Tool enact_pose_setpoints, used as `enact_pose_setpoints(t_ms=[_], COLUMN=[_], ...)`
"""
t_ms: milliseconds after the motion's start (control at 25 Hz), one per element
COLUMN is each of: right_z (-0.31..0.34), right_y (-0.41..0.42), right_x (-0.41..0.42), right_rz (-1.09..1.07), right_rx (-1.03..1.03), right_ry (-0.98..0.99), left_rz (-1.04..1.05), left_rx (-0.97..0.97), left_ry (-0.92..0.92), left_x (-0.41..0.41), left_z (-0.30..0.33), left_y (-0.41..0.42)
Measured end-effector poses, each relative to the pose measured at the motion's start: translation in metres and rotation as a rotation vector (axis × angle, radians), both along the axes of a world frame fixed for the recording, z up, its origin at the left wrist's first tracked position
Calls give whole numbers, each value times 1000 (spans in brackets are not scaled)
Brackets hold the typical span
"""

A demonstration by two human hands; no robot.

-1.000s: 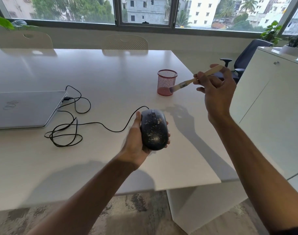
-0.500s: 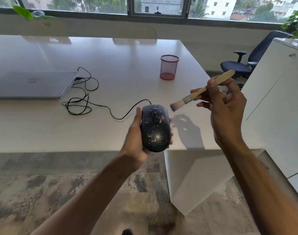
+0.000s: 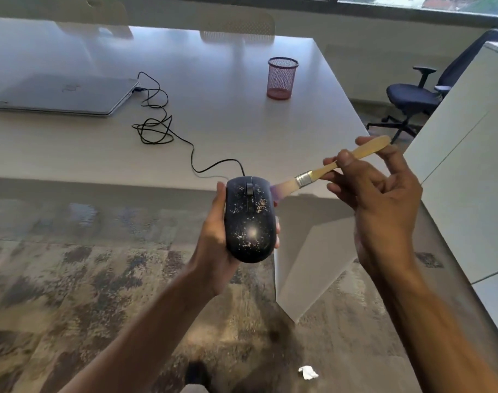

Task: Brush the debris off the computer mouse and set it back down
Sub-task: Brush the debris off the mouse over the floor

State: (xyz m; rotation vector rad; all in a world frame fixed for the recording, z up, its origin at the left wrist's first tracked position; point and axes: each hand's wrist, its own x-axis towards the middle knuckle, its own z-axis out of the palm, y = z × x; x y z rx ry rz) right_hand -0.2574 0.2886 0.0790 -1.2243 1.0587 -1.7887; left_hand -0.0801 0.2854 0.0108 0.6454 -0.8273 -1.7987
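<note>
The left hand gripped the black, oval plastic computer mouse, flecked with pale debris, off the near edge of the white table, above the carpet. The right hand pinched the wooden-handled, metal-ferruled brush, its bristles at the mouse's front right corner. Brushing seemed only just beginning; the next move likely called for sweeping strokes across the speckled top, away from the palm.

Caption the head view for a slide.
Left hand holds a debris-speckled black computer mouse as right hand brings a wooden-handled brush alongside.
</note>
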Motion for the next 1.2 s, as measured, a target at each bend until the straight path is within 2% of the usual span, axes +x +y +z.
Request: enact_pose_setpoints(t_ms=[240, 440, 840, 1200], right_z=[-8, -12, -13, -20], right_y=[27, 44, 66, 74], right_x=[7, 28, 63, 73], right_rz=[-51, -61, -163, -86], right_rx=[-42, -54, -206, -244], right_ry=[16, -8, 219, 306], left_rz=[-24, -56, -68, -101], left_rx=[22, -6, -1, 60], left_ry=[54, -7, -59, -109], left_x=[22, 47, 61, 70], left_z=[-10, -15, -16, -18], left_y=[16, 27, 46, 63])
